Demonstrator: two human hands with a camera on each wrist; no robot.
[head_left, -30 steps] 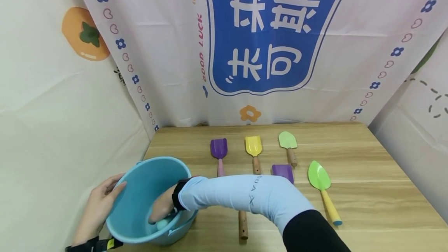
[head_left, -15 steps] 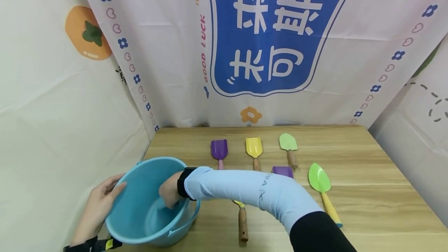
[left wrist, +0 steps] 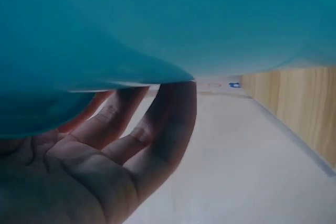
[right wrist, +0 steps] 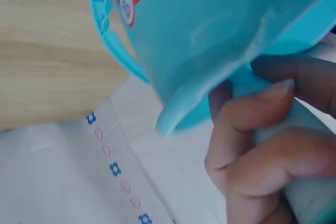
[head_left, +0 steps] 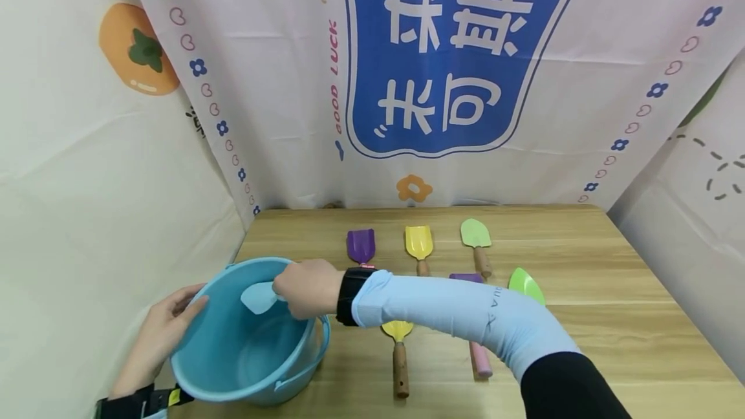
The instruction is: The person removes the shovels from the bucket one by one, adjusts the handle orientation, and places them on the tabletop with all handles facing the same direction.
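A light blue bucket [head_left: 221, 341] stands tilted at the table's left edge, its mouth toward me. My left hand [head_left: 157, 332] grips its rim from the left, thumb at the lip; the left wrist view has those fingers [left wrist: 173, 124] curled against the outer wall. Over the bucket's right rim, my right hand [head_left: 308, 288] holds a small light blue toy shovel [head_left: 259, 297], whose blade hangs within the mouth. In the right wrist view, the fingers wrap round its pale handle [right wrist: 310, 177], close beside the rim.
On the wooden table [head_left: 559, 354] lie a purple shovel [head_left: 361, 246], a yellow one [head_left: 419, 242], a pale green one [head_left: 475, 233] and a bright green one [head_left: 526, 285]. Nearer are a second yellow shovel [head_left: 400, 367] and a pink-handled purple one [head_left: 480, 359]. My right forearm partly covers some.
My right hand has come up from deep inside the bucket to its right rim, bringing the light blue toy shovel with it. The left hand keeps its grip on the rim.
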